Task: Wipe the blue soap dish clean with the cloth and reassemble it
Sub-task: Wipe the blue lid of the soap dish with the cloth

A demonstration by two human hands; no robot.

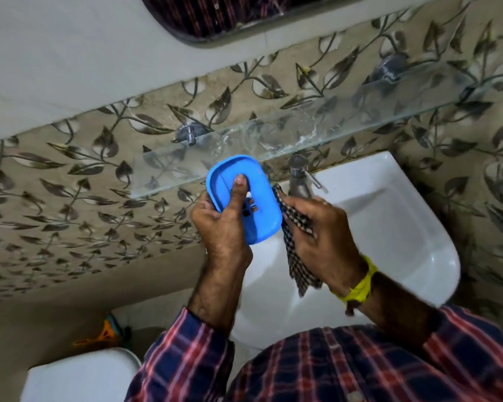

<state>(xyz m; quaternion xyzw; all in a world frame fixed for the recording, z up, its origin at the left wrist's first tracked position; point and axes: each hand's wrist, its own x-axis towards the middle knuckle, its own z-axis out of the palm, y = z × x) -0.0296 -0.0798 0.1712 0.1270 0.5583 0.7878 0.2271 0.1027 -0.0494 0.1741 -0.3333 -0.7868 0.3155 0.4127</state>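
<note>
My left hand (pixel 224 224) grips the blue soap dish (pixel 262 198) in front of me, above the sink's left rim. The thumb presses down on its slotted inner face and the fingers wrap underneath. The dish's two parts look nested together; I cannot tell whether they are fully seated. My right hand (pixel 317 230) is closed on a dark checked cloth (pixel 295 248), held against the right edge of the dish. The cloth's loose end hangs down below the hand.
A white sink (pixel 395 227) with a metal tap (pixel 299 178) lies below my hands. A wet glass shelf (pixel 317 134) runs along the leaf-patterned tiled wall just behind the dish. A white toilet tank (pixel 79 375) stands at lower left, with an orange object (pixel 105 333) on the floor.
</note>
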